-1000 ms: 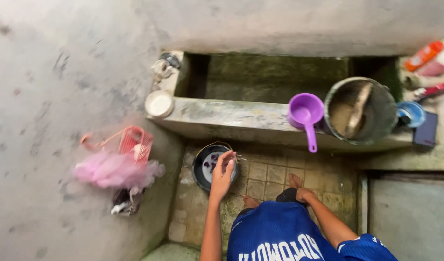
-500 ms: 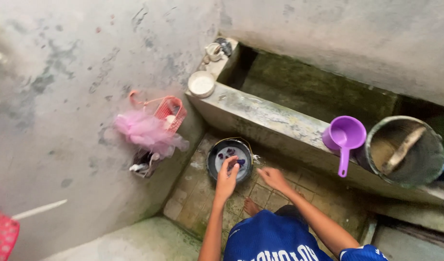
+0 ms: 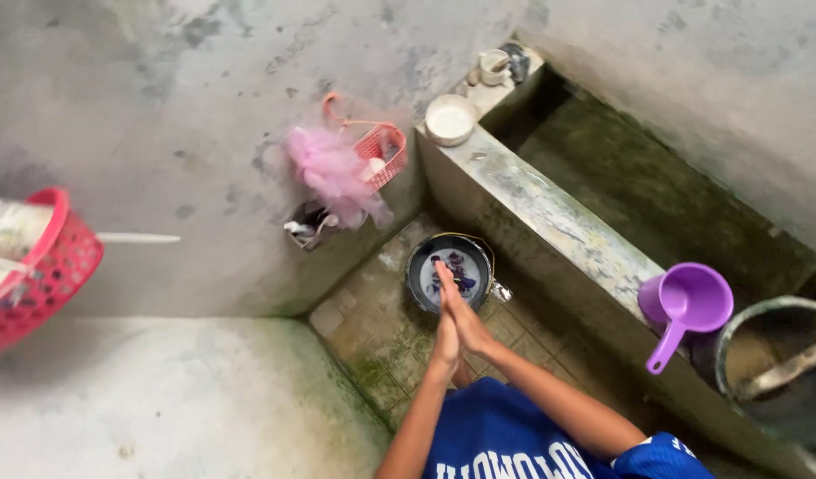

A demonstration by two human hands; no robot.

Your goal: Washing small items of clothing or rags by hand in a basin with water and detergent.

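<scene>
Over the round dark metal basin [image 3: 449, 272] on the tiled floor [image 3: 372, 333], left hand [image 3: 445, 330] and right hand [image 3: 465, 316] pressed flat together, palm against palm, fingers straight and pointing toward the basin, holding nothing. Fingertips lying just above the basin's near rim as seen from the head view; whether touching it, cannot tell. In the basin, shallow water with a few small dark purple scraps. Basin set in the corner of the floor, just beside the low grey concrete trough wall [image 3: 550, 222] and near the grey stained wall [image 3: 204, 106].

On the trough wall's top ledge, a round white lidded tub [image 3: 449, 119] at the far end, with a small white cup [image 3: 493, 66] beyond it. Farther along the same ledge to the right, a purple plastic dipper with a long handle [image 3: 683, 310], bowl up, handle hanging over the edge. Beside it, a large grey bucket [image 3: 776, 372], partly cut off by the frame, with a pale stick resting inside.

Hanging on the stained wall, a small pink plastic basket [image 3: 384, 151] with a fluffy pink mesh bath sponge [image 3: 332, 173] bunched against it. At the left edge, a red plastic lattice basket [image 3: 44, 275], well apart from the hands. Blue shirt [image 3: 505, 435] showing at the bottom of the frame
</scene>
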